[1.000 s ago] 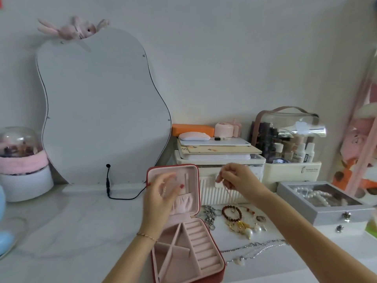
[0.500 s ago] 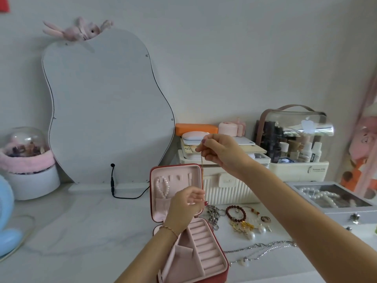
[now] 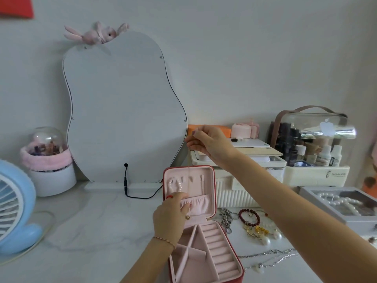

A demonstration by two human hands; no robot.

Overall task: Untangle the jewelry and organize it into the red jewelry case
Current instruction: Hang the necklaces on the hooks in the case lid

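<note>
- The right arm is stretched forward across the scene from the lower right, its hand raised above the case lid with the wrist bent and the knuckles up; the fingers are pinched together on the upper end of a thin, pale, fine-linked chain necklace, which hangs straight down in front of the lid.
- The left arm rises from the bottom edge, a twisted rose-gold bracelet circling the wrist; the left hand is set against the lid's gathered pocket, its fingers curled at the pocket's top edge near the lower end of the chain. Whether the chain itself is gripped there cannot be told.
- The white marble-veined tabletop carries the square red jewelry case with soft pink lining, opened with its lid upright; ribbed ring rolls and divided compartments are seen in the base.
- A small white pearl bracelet is hung on a hook inside the lid, left of the chain.
- Just right of the case, a loose heap is laid: a dark red round-bead bracelet, a gold-coloured ornament with drop pearls and silver chains.
</note>
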